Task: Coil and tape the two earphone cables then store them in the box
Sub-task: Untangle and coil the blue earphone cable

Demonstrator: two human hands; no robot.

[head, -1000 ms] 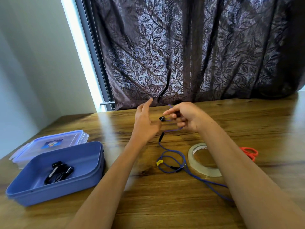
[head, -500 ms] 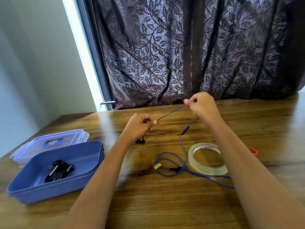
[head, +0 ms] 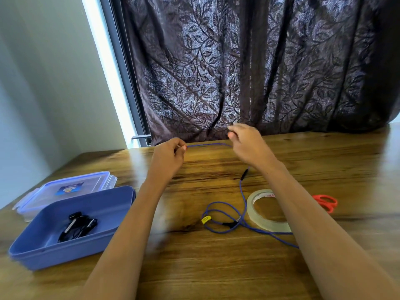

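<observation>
A blue earphone cable (head: 243, 200) runs from a loose loop on the wooden table up to my hands. My left hand (head: 167, 156) pinches one end of it. My right hand (head: 246, 144) holds it further along, so a short stretch spans between the two hands above the table. A black inline piece hangs below my right wrist. On the left stands the open blue box (head: 104, 232), with a coiled black earphone (head: 78, 226) lying inside. A roll of clear tape (head: 259, 211) lies under my right forearm.
The box's clear lid (head: 65, 187) lies behind the box at the left. Orange scissors (head: 326, 202) rest to the right of the tape. A dark leaf-patterned curtain (head: 249, 68) hangs along the table's far edge.
My hands drew apart and rose toward the far edge, pulling a stretch of the blue cable taut between them. The earbud that was in view is now out of sight.
</observation>
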